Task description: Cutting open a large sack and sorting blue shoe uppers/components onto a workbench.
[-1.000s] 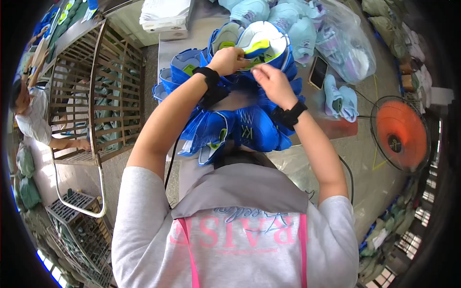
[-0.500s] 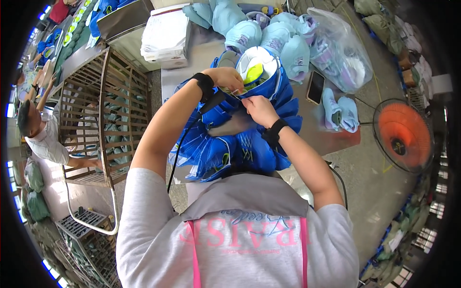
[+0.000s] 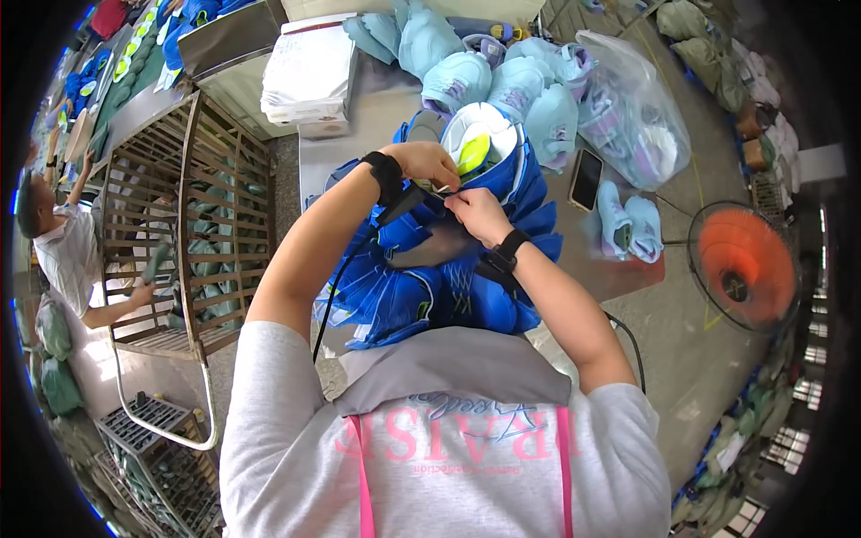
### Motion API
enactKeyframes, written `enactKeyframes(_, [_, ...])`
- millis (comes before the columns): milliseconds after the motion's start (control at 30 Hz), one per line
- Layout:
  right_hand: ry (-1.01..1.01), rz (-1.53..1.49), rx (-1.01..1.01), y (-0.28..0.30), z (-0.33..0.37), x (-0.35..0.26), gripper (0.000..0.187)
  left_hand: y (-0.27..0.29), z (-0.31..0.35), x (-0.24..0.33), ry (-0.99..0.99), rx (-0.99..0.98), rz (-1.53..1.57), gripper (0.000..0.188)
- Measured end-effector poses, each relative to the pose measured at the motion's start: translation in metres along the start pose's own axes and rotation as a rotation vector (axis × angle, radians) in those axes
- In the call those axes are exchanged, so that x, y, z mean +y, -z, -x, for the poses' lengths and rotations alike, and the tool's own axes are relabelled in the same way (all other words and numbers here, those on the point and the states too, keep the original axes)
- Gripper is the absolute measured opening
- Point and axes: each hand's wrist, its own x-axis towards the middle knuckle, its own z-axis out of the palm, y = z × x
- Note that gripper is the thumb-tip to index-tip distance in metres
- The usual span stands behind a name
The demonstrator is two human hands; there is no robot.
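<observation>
A: Grip first?
B: Right hand [image 3: 482, 218]: thumb and forefinger closed together on the near edge of a blue upper [image 3: 514, 175], white-lined, lime piece [image 3: 473, 154] inside. Left hand [image 3: 428, 164]: fingers curled at that same edge, just beside; thumb hidden, cannot tell how tight.
A: Upper's place?
B: Far side of a ring of blue uppers [image 3: 381, 294] on the bench [image 3: 578, 255], opening upward.
A: Further out?
B: Light-blue shoes [image 3: 456, 81] beyond, some in a clear bag [image 3: 659, 134] to the right. Phone [image 3: 587, 179] and one light-blue pair [image 3: 615, 221] nearer. Paper stack [image 3: 308, 72] far left. Orange fan [image 3: 749, 260] right, off the bench. Co-worker [image 3: 65, 247] at left, beside a slatted cart [image 3: 190, 224].
</observation>
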Motion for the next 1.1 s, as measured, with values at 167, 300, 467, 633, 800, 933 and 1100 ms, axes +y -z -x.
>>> enactKeyframes(167, [-0.047, -0.066, -0.11, 0.01, 0.004, 0.003, 0.028, -0.003, -0.001, -0.008, 0.018, -0.017, 0.015, 0.022])
enactKeyframes(300, [-0.067, -0.126, -0.035, 0.001, -0.004, 0.004, 0.032, -0.004, -0.004, 0.0, 0.013, -0.002, -0.063, 0.022])
enactKeyframes(467, [-0.06, -0.024, 0.09, -0.015, -0.008, 0.003, 0.033, -0.003, -0.006, -0.008, -0.003, -0.019, -0.026, 0.022])
enactKeyframes(633, [-0.004, 0.04, -0.039, 0.001, 0.0, 0.009, 0.03, -0.002, -0.003, -0.007, 0.039, 0.026, 0.041, 0.023])
enactKeyframes(800, [0.173, -0.161, 0.131, 0.033, 0.023, 0.015, 0.029, -0.005, -0.001, -0.004, -0.003, 0.021, 0.096, 0.027])
enactKeyframes(933, [0.042, -0.613, 0.09, 0.043, 0.012, -0.005, 0.015, -0.014, -0.003, 0.003, 0.018, 0.042, 0.328, 0.026])
enactKeyframes(1100, [0.141, -0.136, 0.115, 0.046, 0.012, -0.019, 0.019, -0.033, -0.006, 0.009, -0.097, 0.185, 0.516, 0.025])
